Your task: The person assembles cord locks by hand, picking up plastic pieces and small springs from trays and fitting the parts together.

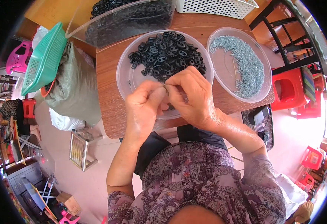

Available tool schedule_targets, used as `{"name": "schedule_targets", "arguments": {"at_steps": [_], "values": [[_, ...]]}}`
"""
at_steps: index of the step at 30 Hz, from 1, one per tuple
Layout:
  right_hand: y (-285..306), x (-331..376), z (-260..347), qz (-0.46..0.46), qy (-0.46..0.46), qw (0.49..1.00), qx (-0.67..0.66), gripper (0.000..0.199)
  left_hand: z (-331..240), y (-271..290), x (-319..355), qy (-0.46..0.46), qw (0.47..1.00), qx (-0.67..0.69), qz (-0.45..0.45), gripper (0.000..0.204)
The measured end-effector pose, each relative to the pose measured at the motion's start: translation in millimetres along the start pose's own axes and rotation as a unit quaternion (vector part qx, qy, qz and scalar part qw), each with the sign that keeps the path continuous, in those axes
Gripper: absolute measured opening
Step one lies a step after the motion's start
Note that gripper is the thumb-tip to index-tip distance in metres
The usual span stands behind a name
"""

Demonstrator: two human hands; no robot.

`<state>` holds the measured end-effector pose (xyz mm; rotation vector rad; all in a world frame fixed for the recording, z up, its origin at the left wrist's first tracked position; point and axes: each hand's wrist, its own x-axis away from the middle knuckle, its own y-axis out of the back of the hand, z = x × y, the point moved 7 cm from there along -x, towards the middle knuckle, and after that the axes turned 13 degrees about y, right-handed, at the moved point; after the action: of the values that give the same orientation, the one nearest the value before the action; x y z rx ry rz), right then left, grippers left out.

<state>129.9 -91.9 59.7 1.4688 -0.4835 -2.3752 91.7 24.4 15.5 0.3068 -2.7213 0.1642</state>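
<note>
My left hand (144, 102) and my right hand (194, 96) meet over the near side of a round clear tub (123, 76). Both are closed, thumbs and fingertips pinched together around something small and dark that I cannot make out. Behind them in the tub lies a heap of small black plastic pieces (163, 50), each with two holes. Close by on the right, a second round clear tub (219, 80) holds many tiny silvery-blue pieces (251, 61), too small to name, and a thin stick (234, 69).
Both tubs rest on a brown wooden table (109, 100). Behind stand a clear bin (133, 24) of black pieces and a white perforated basket (215, 8). Left are a green basket (45, 61) and a full sack (75, 87); right, red stools (288, 89). A metal-framed stool (82, 149) stands on the floor.
</note>
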Motion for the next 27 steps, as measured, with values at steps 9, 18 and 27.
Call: {"name": "schedule_targets", "arguments": {"at_steps": [9,18,27], "values": [[4,0,-5,-0.051,-0.060,0.997,-0.022,0.015,-11,-1,0,-0.094,0.987,-0.127,-0.031,0.007],[0,5,1,-0.044,-0.041,0.998,-0.035,0.015,-9,-2,2,-0.049,0.998,-0.027,-0.008,0.006],[-11,18,-14,-0.068,-0.311,0.914,-0.251,0.005,-5,0,7,-0.077,0.995,0.045,-0.035,0.012]]}}
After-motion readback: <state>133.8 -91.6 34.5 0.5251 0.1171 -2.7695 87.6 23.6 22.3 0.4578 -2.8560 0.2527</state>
